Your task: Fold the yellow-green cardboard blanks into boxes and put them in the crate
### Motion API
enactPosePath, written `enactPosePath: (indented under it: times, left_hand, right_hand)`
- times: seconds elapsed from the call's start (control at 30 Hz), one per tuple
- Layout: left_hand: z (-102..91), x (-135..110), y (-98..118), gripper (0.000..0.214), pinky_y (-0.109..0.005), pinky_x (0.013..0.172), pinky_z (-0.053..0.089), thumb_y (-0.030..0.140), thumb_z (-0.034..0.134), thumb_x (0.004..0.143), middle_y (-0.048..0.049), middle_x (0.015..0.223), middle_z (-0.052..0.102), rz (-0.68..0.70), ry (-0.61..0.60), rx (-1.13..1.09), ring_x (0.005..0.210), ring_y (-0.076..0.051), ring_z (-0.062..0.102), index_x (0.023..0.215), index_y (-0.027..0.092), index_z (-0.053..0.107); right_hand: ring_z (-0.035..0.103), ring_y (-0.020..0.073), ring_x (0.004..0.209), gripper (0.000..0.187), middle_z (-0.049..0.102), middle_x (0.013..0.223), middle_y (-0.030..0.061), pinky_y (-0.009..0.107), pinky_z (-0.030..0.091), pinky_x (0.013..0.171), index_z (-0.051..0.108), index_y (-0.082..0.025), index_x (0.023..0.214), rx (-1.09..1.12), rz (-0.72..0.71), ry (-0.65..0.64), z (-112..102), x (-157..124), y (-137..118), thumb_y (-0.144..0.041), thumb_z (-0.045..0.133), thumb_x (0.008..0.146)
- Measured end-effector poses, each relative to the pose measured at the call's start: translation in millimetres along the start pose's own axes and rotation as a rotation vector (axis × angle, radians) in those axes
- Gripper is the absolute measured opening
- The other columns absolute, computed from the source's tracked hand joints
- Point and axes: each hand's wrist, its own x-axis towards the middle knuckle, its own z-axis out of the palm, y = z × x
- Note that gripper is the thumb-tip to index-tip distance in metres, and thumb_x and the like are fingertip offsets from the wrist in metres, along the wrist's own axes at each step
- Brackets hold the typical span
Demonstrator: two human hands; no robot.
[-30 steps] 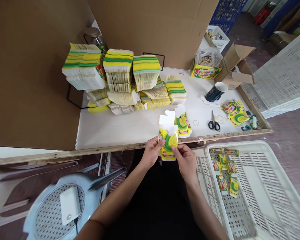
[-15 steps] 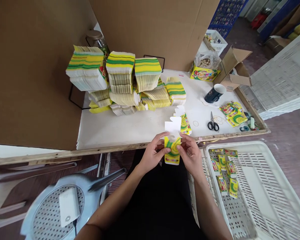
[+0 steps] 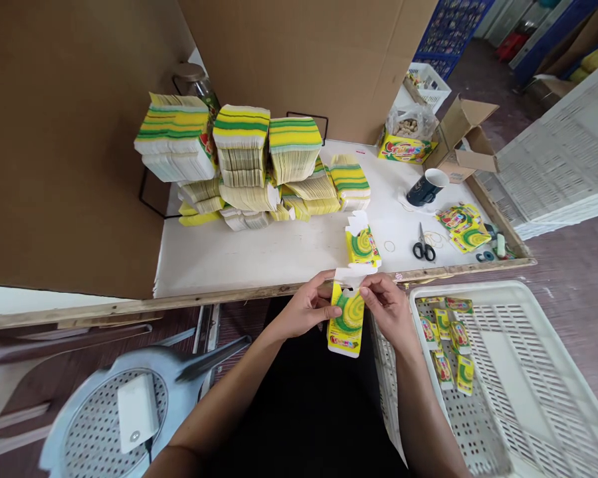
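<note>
Just off the table's front edge, a small yellow-green carton [image 3: 347, 317] with a spiral print and white flaps at its top is held between both hands. My left hand [image 3: 306, 309] grips its left side, thumb lying across the printed face. At the upper right corner, the fingers of my right hand [image 3: 386, 302] pinch the carton near its flaps. Right behind it on the table lie a few flat cartons [image 3: 362, 245] of the same print. Bundled stacks of flat cartons [image 3: 242, 143] are piled farther back on the left.
On the table's right are scissors [image 3: 423, 244], a dark mug [image 3: 427, 187], loose cartons [image 3: 466, 226] and an open cardboard box [image 3: 466, 146]. A white basket [image 3: 518, 292] holding several formed cartons stands at lower right. A blue stool [image 3: 87, 378] carries a white power bank [image 3: 138, 410].
The carton has come down and closer to me, and more of its printed face shows. My right hand has shifted right, up by the flaps; the left thumb lies across the front.
</note>
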Motion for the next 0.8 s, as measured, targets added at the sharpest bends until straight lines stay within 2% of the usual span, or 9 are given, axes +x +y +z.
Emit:
enactPosePath:
  times: [0.1,0.13,0.2,0.3,0.37,0.53,0.67,0.8]
  left_hand:
    - [2.0,2,1,0.056,-0.025,0.07,0.054,0.032,0.08,0.074,-0.007,0.099,0.072,0.05,0.084,0.045,0.077,-0.016,0.069,0.122,0.019,0.053]
    - [3.1,3,0,0.053,-0.024,0.069,0.053,0.032,0.079,0.075,-0.007,0.099,0.072,0.066,0.108,0.076,0.077,-0.015,0.069,0.12,0.019,0.054]
    - [5.1,3,0,0.049,-0.023,0.069,0.053,0.032,0.076,0.078,-0.0075,0.102,0.072,0.101,0.145,0.145,0.078,-0.015,0.068,0.12,0.019,0.055]
    - [6.1,3,-1,0.048,-0.024,0.072,0.054,0.03,0.073,0.08,-0.0085,0.11,0.07,0.146,0.178,0.248,0.083,-0.016,0.068,0.123,0.019,0.055]
    - [5.5,2,-2,0.048,-0.025,0.077,0.054,0.029,0.07,0.083,-0.0092,0.117,0.068,0.159,0.167,0.303,0.09,-0.017,0.068,0.127,0.02,0.054]
    - [4.7,1,-5,0.047,-0.03,0.092,0.052,0.027,0.058,0.091,-0.0105,0.128,0.063,0.154,0.059,0.346,0.111,-0.021,0.064,0.137,0.022,0.048]
    - [5.9,3,-7,0.05,-0.028,0.088,0.053,0.027,0.062,0.089,-0.0098,0.126,0.065,0.144,0.085,0.294,0.107,-0.021,0.066,0.137,0.023,0.048]
    - [7.5,4,-7,0.052,-0.027,0.08,0.054,0.029,0.07,0.083,-0.0103,0.119,0.068,0.142,0.147,0.213,0.097,-0.02,0.069,0.13,0.02,0.051]
  right_hand:
    - [0.054,0.0136,0.06,0.024,0.062,0.085,0.0013,0.027,0.043,0.059,0.053,-0.024,0.109,-0.012,0.014,0.125,-1,0,3,-0.044,0.053,0.096]
    - [0.053,0.0133,0.059,0.028,0.062,0.086,0.0019,0.027,0.043,0.058,0.053,-0.024,0.113,-0.01,0.009,0.131,-2,0,3,-0.046,0.049,0.097]
    - [0.05,0.013,0.058,0.034,0.06,0.081,0.0006,0.027,0.04,0.057,0.055,-0.023,0.119,-0.021,0.023,0.05,-6,0,0,-0.048,0.047,0.098]
    - [0.04,0.0117,0.053,0.042,0.051,0.065,-0.0054,0.025,0.032,0.053,0.054,-0.023,0.126,-0.13,0.124,-0.147,-10,0,-7,-0.044,0.062,0.09]
    - [0.035,0.0104,0.05,0.045,0.048,0.061,-0.0081,0.024,0.029,0.051,0.052,-0.023,0.125,-0.194,0.176,-0.182,-9,1,-9,-0.039,0.067,0.086]
    - [0.04,0.0111,0.049,0.034,0.044,0.055,-0.0105,0.023,0.03,0.05,0.048,-0.023,0.112,-0.162,0.211,-0.066,1,2,-4,-0.032,0.064,0.083]
    - [0.041,0.0115,0.046,0.036,0.044,0.051,-0.0121,0.023,0.03,0.05,0.045,-0.023,0.112,-0.186,0.215,-0.026,7,1,-1,-0.03,0.064,0.082]
    - [0.039,0.0111,0.046,0.038,0.042,0.051,-0.0114,0.023,0.03,0.049,0.049,-0.022,0.117,-0.179,0.181,-0.058,4,2,1,-0.035,0.065,0.085]
